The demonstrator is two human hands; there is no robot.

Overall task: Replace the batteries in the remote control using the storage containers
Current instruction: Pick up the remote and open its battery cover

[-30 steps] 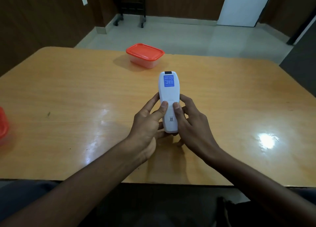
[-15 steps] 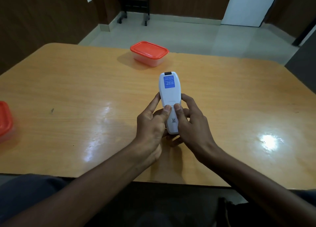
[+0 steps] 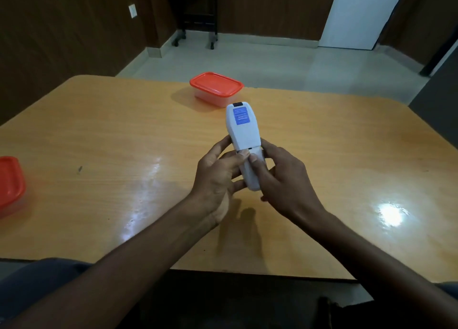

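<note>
Both hands grip remote (image 3: 244, 140), back up, above table (image 3: 99, 130).
Left hand (image 3: 215, 177) and right hand (image 3: 282, 180) curl round its near end, thumbs on cover; long axis points away toward lidded box (image 3: 215, 88).

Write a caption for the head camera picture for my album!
Both hands hold the remote back-up, thumbs on its battery cover.

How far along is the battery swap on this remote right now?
Early. Both the left hand and right hand hold the remote back-up, thumbs sliding its battery cover, where a gap shows. No batteries are out, and both red-lidded containers are closed.
</note>
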